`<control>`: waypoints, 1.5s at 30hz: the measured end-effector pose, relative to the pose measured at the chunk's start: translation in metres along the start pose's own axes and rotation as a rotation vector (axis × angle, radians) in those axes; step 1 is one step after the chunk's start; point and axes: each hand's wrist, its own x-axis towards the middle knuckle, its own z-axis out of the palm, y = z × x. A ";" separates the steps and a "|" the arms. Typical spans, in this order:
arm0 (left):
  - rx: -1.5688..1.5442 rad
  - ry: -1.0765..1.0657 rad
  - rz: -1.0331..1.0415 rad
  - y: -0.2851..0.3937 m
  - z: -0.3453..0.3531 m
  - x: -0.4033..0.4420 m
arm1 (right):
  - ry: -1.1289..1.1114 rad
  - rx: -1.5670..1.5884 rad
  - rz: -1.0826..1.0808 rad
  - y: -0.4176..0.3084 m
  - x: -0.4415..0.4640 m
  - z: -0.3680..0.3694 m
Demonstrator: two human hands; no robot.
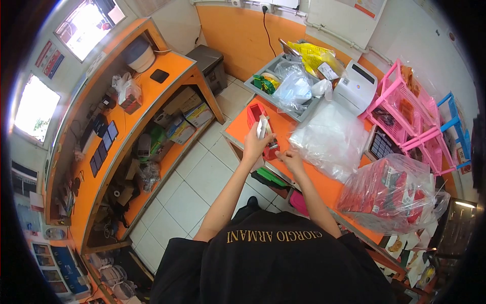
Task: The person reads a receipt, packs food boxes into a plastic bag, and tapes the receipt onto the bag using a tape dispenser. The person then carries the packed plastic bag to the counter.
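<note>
My left hand (257, 144) is closed round a small pale packet (264, 127), upright over a red tool or dispenser (254, 113) at the orange table's left edge. My right hand (292, 161) is just right of the red object's lower end, its fingers drawn together; what they hold, if anything, is too small to make out. A stack of clear plastic bags (329, 134) lies to the right of both hands.
Behind the hands stands a grey crate (305, 112) of bags, beside a white printer (355, 87). Pink baskets (405, 109) and a plastic-wrapped red bundle (390, 190) are at the right. An orange counter (136, 109) curves along the left.
</note>
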 end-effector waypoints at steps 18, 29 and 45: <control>0.026 -0.014 -0.007 0.024 -0.003 -0.004 | 0.309 -0.140 -0.230 -0.001 -0.010 0.023; 0.043 0.006 0.050 0.014 0.005 -0.005 | 0.385 -0.324 -0.175 -0.013 -0.018 0.023; 0.066 -0.073 -0.052 -0.001 0.006 0.003 | 0.278 -0.030 -0.080 -0.002 -0.028 0.015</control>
